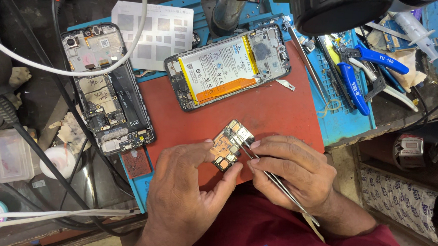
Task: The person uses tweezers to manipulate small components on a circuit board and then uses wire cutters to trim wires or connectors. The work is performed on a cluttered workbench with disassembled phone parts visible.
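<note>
A small copper-and-gold circuit board (231, 145) sits just below the frame's centre, over a red rubber mat (279, 111), the left hand (185, 186) pinching its lower edge. The right hand (291, 169) has its grip closed on thin metal tweezers (276, 183), whose tips touch the board; their rear end is cut off against the maroon shirt (273, 235). Above lies an opened phone with a white-and-orange battery (227, 68).

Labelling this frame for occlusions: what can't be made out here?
Head view only:
- Tweezers tips: too fine to tell what they touch on the board.
- Board's underside: hidden by the left hand and right hand.
- Black round thing at the top: cut off by the edge, blurred.
- Battery label: too small.
- Syringe: contents unclear.
</note>
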Demonstrator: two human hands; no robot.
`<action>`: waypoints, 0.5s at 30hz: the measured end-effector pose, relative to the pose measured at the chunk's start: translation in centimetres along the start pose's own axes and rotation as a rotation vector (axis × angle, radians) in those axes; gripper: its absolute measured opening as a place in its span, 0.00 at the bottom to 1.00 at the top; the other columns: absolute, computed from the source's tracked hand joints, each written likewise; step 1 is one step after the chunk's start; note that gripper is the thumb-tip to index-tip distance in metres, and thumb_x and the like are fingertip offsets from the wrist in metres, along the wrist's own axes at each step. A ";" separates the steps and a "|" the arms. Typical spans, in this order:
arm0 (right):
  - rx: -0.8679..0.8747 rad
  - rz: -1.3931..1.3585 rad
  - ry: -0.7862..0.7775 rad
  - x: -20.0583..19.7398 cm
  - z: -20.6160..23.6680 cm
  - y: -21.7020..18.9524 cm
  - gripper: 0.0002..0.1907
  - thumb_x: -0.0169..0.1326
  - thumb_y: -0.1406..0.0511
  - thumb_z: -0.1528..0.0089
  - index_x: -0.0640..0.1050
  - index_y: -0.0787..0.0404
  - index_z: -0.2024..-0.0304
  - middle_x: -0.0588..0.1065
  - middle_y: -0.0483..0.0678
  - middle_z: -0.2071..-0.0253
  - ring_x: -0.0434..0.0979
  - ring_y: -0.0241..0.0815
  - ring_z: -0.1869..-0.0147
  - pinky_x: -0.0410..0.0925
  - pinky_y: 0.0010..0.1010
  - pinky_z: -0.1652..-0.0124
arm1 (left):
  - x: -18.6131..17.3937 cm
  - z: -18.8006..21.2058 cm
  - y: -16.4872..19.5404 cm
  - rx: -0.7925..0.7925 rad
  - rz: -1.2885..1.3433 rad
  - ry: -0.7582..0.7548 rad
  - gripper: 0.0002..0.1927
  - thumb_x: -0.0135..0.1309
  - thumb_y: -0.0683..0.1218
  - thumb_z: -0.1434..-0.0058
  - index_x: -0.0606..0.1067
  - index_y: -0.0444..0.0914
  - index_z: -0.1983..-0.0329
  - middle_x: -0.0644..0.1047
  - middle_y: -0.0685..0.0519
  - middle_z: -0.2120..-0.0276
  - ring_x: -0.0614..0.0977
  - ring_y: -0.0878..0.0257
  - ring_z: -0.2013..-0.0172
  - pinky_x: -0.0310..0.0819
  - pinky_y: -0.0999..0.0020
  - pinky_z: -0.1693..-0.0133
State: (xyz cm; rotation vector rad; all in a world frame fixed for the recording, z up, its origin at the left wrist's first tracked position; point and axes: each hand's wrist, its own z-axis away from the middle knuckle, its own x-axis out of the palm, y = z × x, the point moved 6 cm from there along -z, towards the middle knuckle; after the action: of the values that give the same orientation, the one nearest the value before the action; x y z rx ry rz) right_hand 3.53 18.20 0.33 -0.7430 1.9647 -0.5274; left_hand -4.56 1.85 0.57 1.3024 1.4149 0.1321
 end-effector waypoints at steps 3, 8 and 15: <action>0.007 -0.009 0.017 -0.1 0.0 0.0 0.10 0.67 0.73 0.46 0.80 0.65 0.62 0.80 0.52 0.56 0.85 0.47 0.52 0.80 0.36 0.51 | 0.0 0.0 0.0 0.004 -0.001 0.003 0.27 0.74 0.46 0.48 0.71 0.35 0.53 0.78 0.48 0.57 0.81 0.52 0.58 0.75 0.60 0.56; 0.015 -0.001 -0.001 -0.1 0.0 0.0 0.10 0.67 0.73 0.46 0.81 0.64 0.63 0.80 0.52 0.56 0.85 0.47 0.52 0.80 0.35 0.52 | 0.0 0.0 0.0 -0.005 0.005 0.003 0.26 0.74 0.46 0.48 0.71 0.35 0.53 0.78 0.48 0.57 0.81 0.52 0.58 0.75 0.60 0.56; -0.005 0.028 0.004 0.0 0.0 -0.1 0.11 0.67 0.73 0.47 0.81 0.63 0.63 0.80 0.51 0.57 0.85 0.47 0.52 0.80 0.34 0.53 | 0.0 0.0 0.0 -0.002 0.003 0.006 0.27 0.74 0.47 0.48 0.70 0.35 0.53 0.78 0.48 0.57 0.81 0.52 0.57 0.75 0.60 0.56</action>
State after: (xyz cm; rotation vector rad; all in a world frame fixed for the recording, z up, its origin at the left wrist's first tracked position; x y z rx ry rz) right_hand 3.53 18.15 0.37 -0.7171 1.9776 -0.5075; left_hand -4.53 1.84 0.59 1.3039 1.4176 0.1392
